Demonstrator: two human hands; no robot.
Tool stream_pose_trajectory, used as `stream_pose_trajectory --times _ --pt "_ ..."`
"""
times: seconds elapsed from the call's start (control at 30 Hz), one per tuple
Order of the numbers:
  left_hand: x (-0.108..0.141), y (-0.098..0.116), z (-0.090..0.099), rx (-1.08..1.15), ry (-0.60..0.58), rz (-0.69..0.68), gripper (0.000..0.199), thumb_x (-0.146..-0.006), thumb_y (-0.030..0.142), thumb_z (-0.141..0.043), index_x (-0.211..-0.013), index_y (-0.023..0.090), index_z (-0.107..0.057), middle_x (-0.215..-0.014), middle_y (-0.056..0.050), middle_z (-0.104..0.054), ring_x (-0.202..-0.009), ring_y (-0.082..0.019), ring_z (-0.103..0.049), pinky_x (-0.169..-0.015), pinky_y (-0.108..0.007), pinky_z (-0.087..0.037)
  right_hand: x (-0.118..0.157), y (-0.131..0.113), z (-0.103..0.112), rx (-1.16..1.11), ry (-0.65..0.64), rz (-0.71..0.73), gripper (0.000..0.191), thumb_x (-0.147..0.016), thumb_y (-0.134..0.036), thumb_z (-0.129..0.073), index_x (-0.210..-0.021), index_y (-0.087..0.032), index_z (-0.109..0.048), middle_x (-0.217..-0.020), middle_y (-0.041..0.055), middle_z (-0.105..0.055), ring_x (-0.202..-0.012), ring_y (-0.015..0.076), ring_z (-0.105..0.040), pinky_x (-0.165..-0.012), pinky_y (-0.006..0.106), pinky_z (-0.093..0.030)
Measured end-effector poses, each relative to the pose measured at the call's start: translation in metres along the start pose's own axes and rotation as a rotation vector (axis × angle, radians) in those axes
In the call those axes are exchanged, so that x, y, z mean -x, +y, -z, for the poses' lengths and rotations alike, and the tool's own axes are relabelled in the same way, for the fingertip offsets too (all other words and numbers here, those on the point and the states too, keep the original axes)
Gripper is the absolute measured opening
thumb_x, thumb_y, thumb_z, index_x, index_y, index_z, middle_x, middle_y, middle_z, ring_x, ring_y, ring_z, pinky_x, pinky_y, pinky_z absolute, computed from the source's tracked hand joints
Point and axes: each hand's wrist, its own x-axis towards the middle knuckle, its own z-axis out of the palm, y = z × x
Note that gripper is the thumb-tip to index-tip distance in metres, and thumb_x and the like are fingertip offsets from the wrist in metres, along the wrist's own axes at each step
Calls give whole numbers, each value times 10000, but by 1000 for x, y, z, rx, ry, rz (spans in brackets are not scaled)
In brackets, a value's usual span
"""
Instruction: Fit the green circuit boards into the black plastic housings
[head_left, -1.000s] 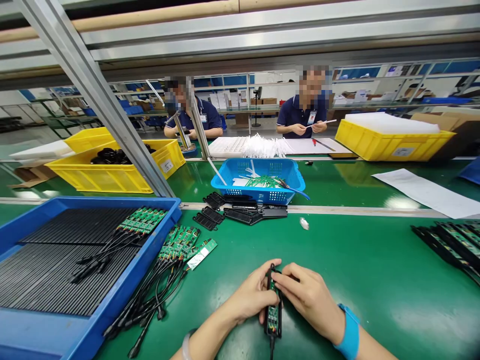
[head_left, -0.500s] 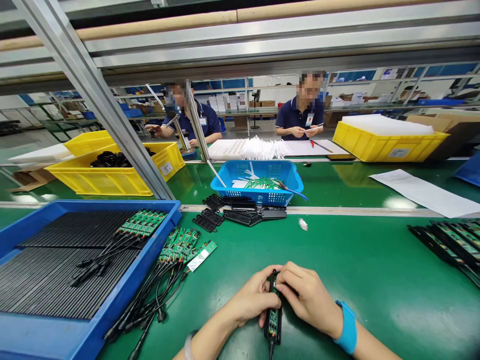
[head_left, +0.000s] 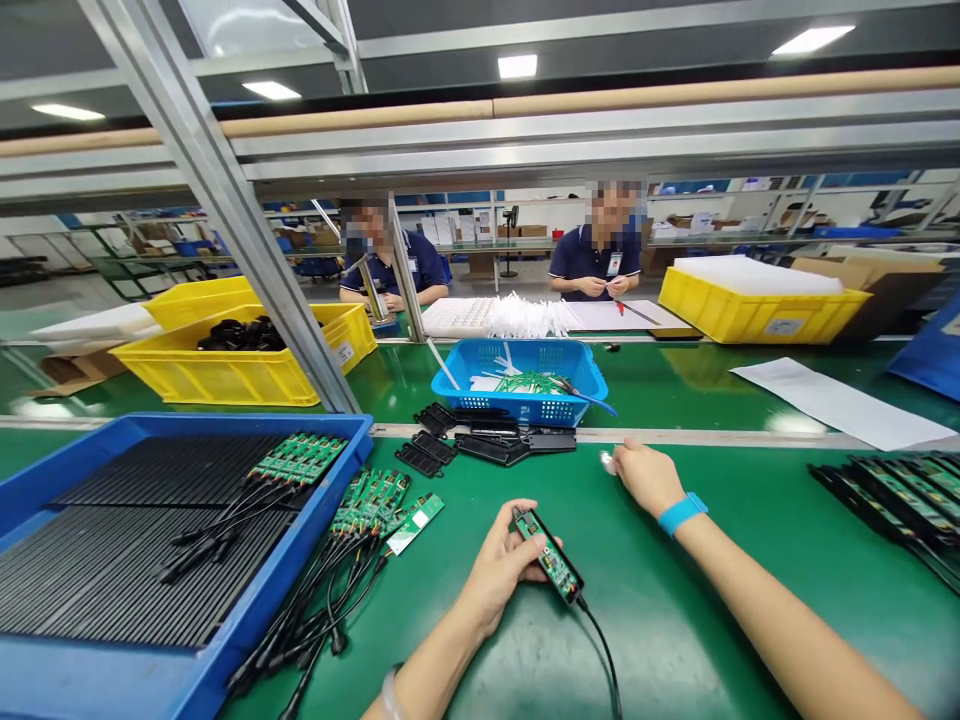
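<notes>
My left hand is closed round a narrow black plastic case with a green circuit board inside. The case is tilted, its board facing up, and a black cable runs from its lower end. Farther forward on the green bench, my right hand has its fingertips pinched at a small shiny whitish piece. The fingers partly cover that piece, so its kind is unclear. Left of my left hand lie several loose circuit boards with black cables.
A blue tray on the left holds boards and black strips. Black case parts lie before a blue basket with white and green strips. Filled black cases are at right. Two people sit across the bench, beyond a metal post.
My right hand has left the case and reached forward to the whitish piece. My left hand still holds the case, now turned so its cable end points right. The view has tilted up.
</notes>
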Motion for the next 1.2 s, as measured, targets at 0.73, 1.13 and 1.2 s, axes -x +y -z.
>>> stream_pose_trajectory --times 0.73,1.13,1.2 --pt "-20 -14 10 -583 135 -271 537 -784 269 -597 -1271 164 -395 -1019 -89 -587 -775 -136 -604 -577 -236 -535 93 -11 -34 372 233 471 289 -778 -74 -428 -981 -54 -633 -744 107 -540 -568 218 -566 -493 362 -499" --pt "-4 167 161 -1569 908 10 308 -887 239 -536 -1175 131 -526 -1222 -118 -540 -1137 -271 -512 -960 -523 -409 95 -17 -48 211 311 577 364 -877 -283 -375 -1073 -128 -640 -946 141 -614 -788 253 -608 -660 397 -481" --pt "5 174 183 -1655 912 173 303 -877 307 -565 -1126 135 -562 -1160 -99 -580 -1051 -242 -566 -905 -481 -461 97 -22 -50 176 304 580 347 -874 -285 -385 -1056 -152 -648 -936 127 -621 -784 246 -611 -664 391 -479"
